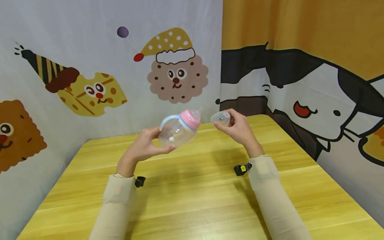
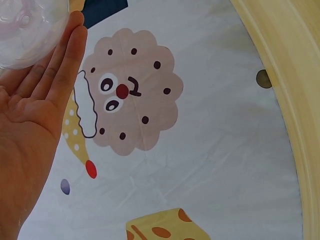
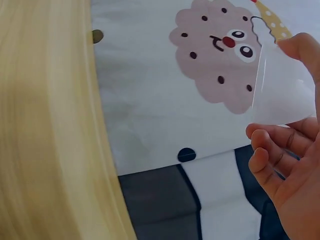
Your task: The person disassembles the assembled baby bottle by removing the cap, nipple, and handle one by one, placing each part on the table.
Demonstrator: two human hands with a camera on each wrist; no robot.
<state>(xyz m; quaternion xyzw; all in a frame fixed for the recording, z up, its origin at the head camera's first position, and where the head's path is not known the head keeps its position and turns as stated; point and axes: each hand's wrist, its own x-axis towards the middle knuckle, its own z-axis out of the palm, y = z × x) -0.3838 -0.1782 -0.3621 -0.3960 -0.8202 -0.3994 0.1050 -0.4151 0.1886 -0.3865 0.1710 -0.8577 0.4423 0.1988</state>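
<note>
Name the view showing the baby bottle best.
The head view: it shows the baby bottle uncropped, in the left hand. The left wrist view catches only part, cut off at top left; the right wrist view shows none.

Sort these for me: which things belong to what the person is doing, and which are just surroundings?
Part of the job, it seems:
- baby bottle, tilted in the left hand
- clear cap, held by the right hand

Just surroundings:
- table beneath
- white cloth with cartoon faces behind
- black wrist cameras, worn
</note>
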